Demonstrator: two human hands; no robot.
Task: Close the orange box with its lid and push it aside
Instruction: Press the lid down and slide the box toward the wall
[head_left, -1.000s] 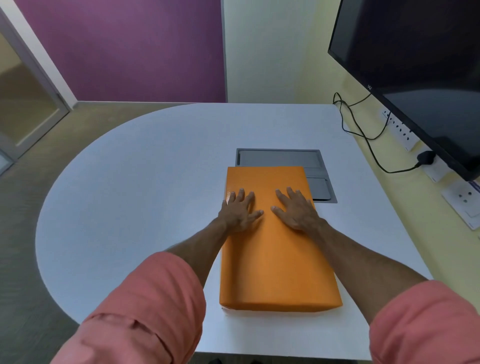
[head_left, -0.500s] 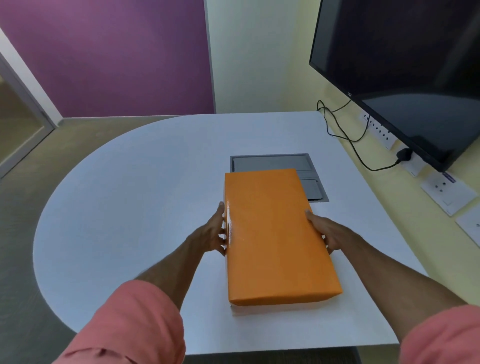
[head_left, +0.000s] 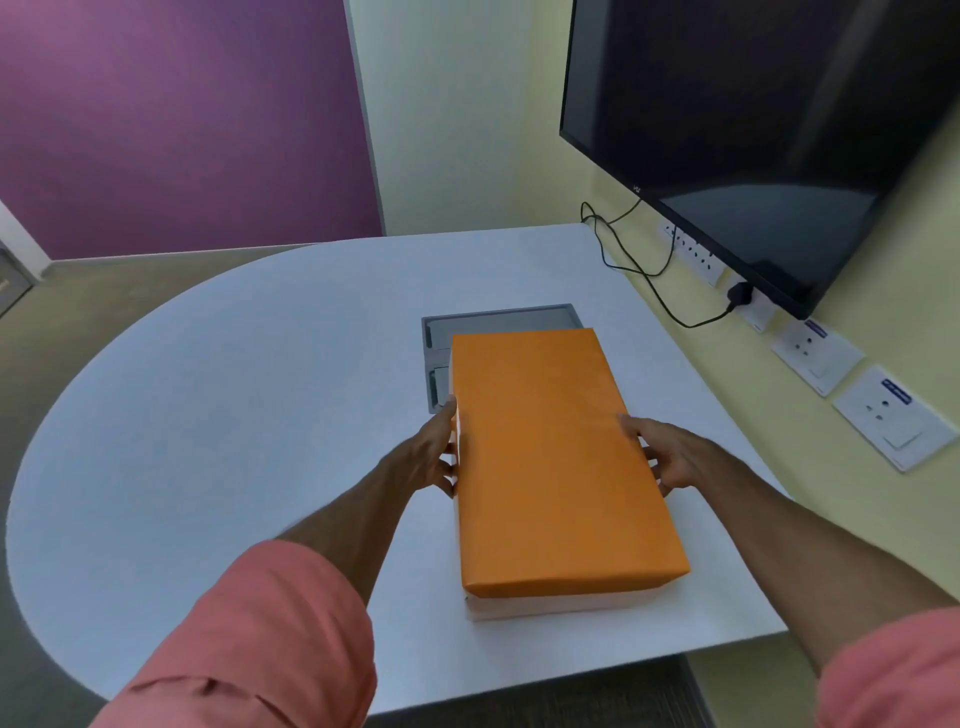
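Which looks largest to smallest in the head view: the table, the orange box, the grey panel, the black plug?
1. table
2. orange box
3. grey panel, partly hidden by the box, so its full size is unsure
4. black plug

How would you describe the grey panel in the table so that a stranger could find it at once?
Start at the white table below the black screen. Near its middle lies an orange box held between two hands. The grey panel shows just beyond the box's far end, sunk flat into the tabletop and partly covered.
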